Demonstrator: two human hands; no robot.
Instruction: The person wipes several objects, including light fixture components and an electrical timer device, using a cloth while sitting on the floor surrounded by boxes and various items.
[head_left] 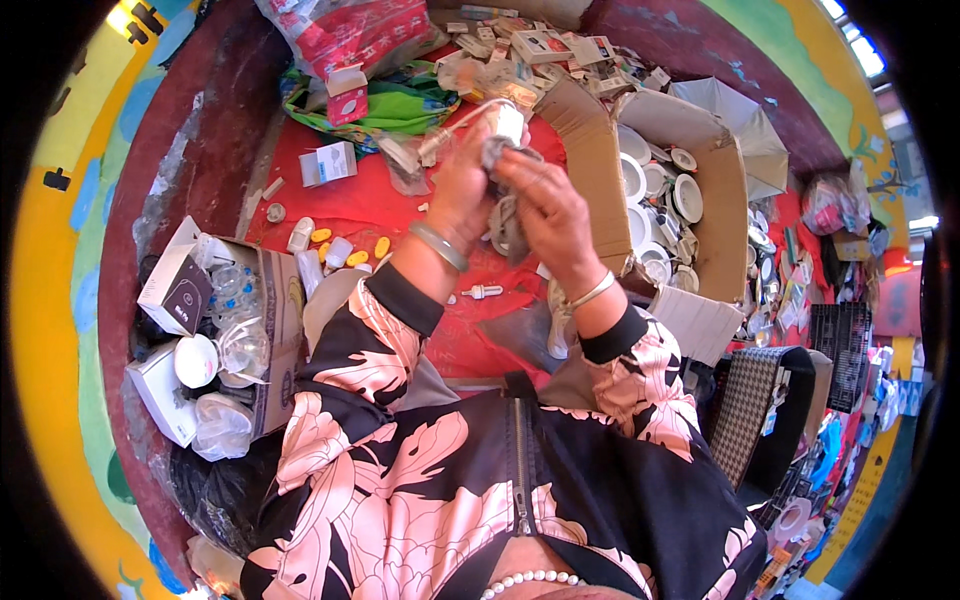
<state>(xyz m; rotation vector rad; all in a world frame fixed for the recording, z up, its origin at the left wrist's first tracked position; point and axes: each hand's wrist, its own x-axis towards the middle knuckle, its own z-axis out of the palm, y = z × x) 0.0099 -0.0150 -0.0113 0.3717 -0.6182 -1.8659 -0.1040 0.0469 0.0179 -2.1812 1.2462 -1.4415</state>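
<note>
In front of me my left hand is closed around a small white boxy device, its exact kind unclear. A pale cord trails from it to the left. My right hand grips a grey cloth, pressed against the device's lower part. Part of the cloth hangs down between both hands. Fingers and cloth hide much of the device. Below my wrists a white compact bulb lies on the red sheet.
Right of my hands stands an open cardboard box of round white lamp fittings. A carton of packaged items is at the left. Several yellow pieces lie near it. Small boxes are heaped at the back, beside a red-and-white bag.
</note>
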